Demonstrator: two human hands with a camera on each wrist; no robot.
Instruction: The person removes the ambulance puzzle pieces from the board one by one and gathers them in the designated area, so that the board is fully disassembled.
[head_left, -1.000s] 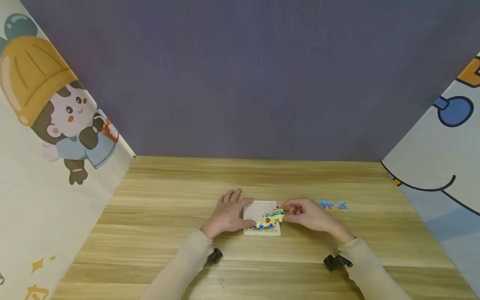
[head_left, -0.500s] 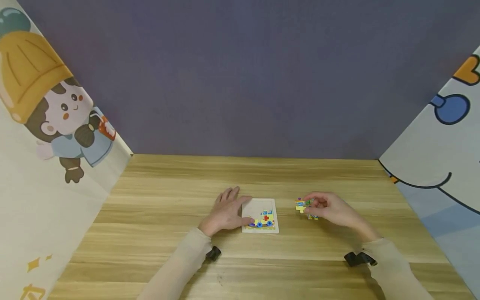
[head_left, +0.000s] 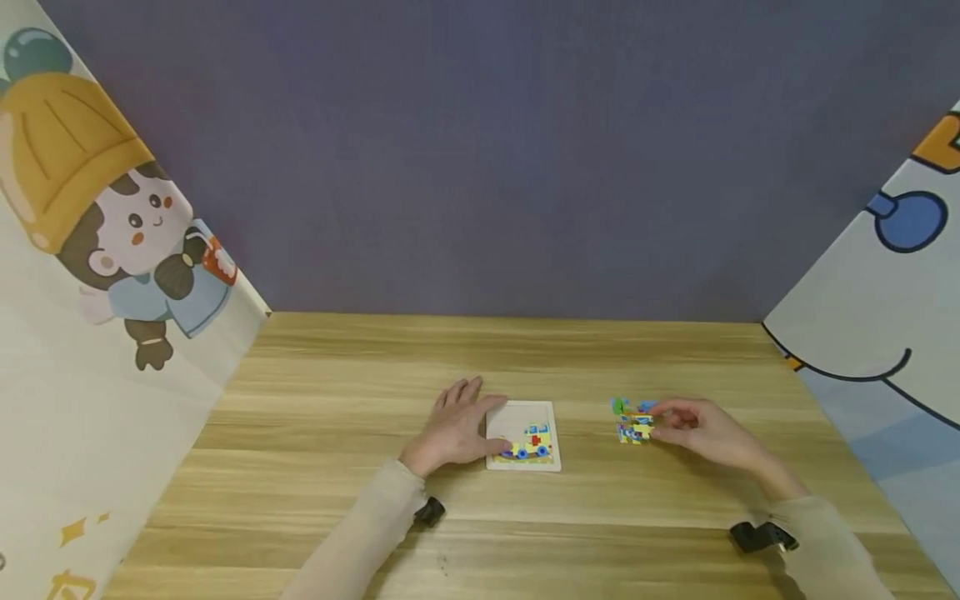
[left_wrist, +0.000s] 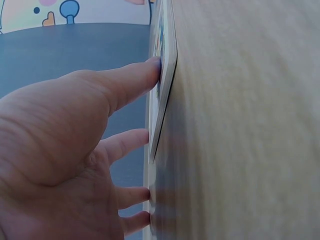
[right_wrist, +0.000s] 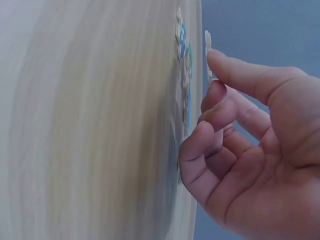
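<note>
Fingers of our left hand are spread and fairly straight, gripping nothing: we press the thumb onto the white puzzle board near its lower left, while the index fingertip reaches the board's far left corner. The other fingertips rest on the table beside it. On our right hand, thumb and index finger are closed together in a pinch, and between them we hold one thin puzzle piece by its edge; the right wrist view shows it raised off the wood, with the remaining fingers curled in toward the palm.

Just below that piece lie several loose pieces, coloured green, blue and yellow; they crowd together, some hidden by the held one, so we cannot count them. Our board lies flat between the two hands, nearer the left. Fitted along its lower part we see joined pieces that show a yellow vehicle with a red cross and blue wheels; the upper part shows bare white.

We wear pale sleeves, a black camera at each wrist. Behind the table stands a dark panel.
</note>
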